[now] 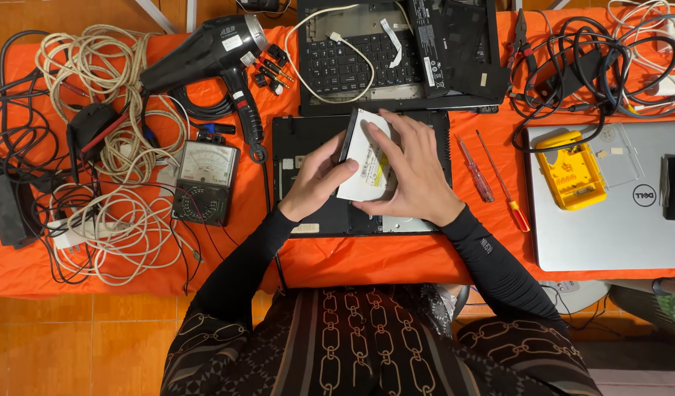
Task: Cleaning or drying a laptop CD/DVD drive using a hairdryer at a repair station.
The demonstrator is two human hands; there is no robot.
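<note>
Both hands grasp the slim optical drive (365, 158) — left hand (317, 180) at its near-left edge, right hand (414, 176) spread over it — long axis pointing away, held just above the open laptop base (293, 154).

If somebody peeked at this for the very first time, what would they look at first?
Probably the two hands in the middle: the left hand and right hand hold a flat white drive over a black opened laptop base. Everything lies on a bright orange cloth. At the upper left sits a big black hair dryer beside pale tangled cables, and a silver laptop with a yellow case on it lies at the right.
</note>
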